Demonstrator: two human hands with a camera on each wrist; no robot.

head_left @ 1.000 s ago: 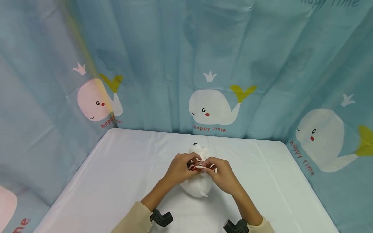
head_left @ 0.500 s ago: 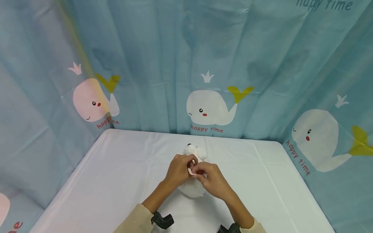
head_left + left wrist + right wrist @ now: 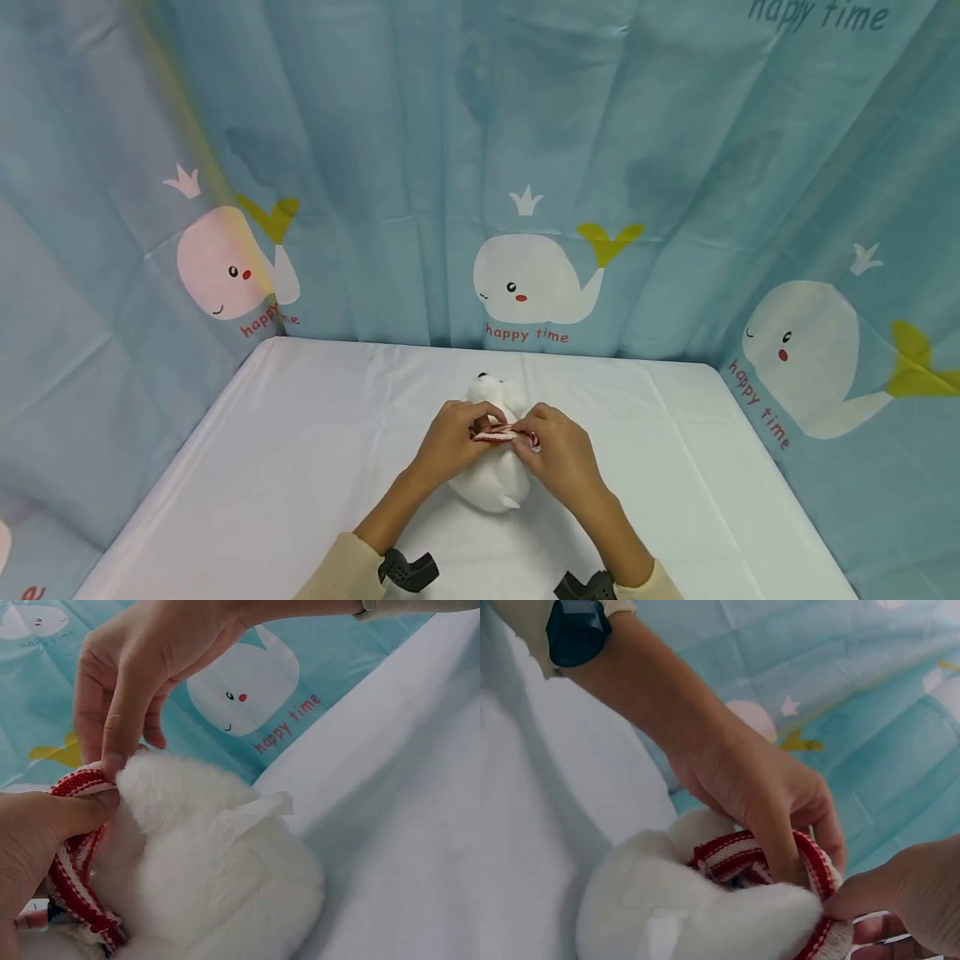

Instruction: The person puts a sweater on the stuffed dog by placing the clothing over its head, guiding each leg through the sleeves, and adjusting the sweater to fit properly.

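Note:
A white plush bear [image 3: 489, 479] with a black nose sits on the table, its back toward me. Around its neck runs a red-and-white striped knit band [image 3: 78, 895], partly covered by fingers. My left hand [image 3: 452, 435] pinches the band on the left side; in the right wrist view its thumb reaches inside the loop. On the other side, my right hand [image 3: 561, 450] pinches the band's edge between thumb and fingers. The two hands are close together behind the bear's neck. A flat white tag [image 3: 259, 814] sticks out low on the bear's back.
The bear rests on a table [image 3: 337, 467] under a white cloth. Behind and at both sides hangs a blue curtain [image 3: 375, 167] printed with whales. Each wrist wears a dark camera mount, such as the left one [image 3: 408, 572].
Half a second ago the right hand overlapped the left over the band; now it has moved right, apart from it, and the striped band shows between them.

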